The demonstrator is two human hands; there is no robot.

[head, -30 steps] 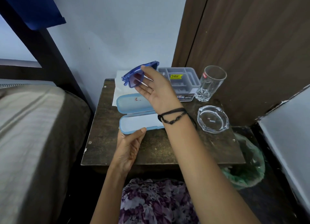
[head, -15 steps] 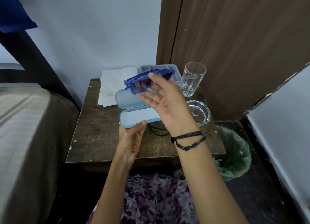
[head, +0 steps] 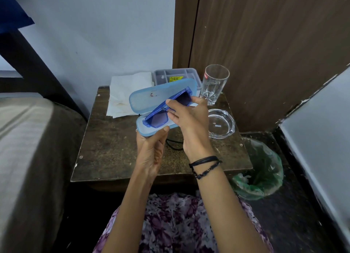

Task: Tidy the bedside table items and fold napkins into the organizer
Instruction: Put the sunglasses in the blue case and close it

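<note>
Blue translucent sunglasses (head: 166, 110), folded, lie aslant across the open case (head: 151, 101), left lens down in the lower tray, right end riding up against the lid. Right hand (head: 189, 118) pinches the frame near the bridge, thumb above and fingers curled beneath. Left hand (head: 151, 148) holds the case from below, thumb hooked over the near rim, case lifted clear of the table (head: 113, 148). Step in hand, by my reading: seating the sunglasses in the case. Next move calls for turning the frame square with the tray and lowering it flat, so the lid can swing shut without catching the raised end. Behind, the napkins (head: 126, 93) lie loose and unfolded at the table's back left, just beside the grey organizer (head: 178, 75); folding not yet begun. Glass (head: 215, 84) stands upright at back right, ashtray (head: 221, 123) near it. A dark cord (head: 173, 145) shows under the hands, possibly a cable; too hidden to say.
</note>
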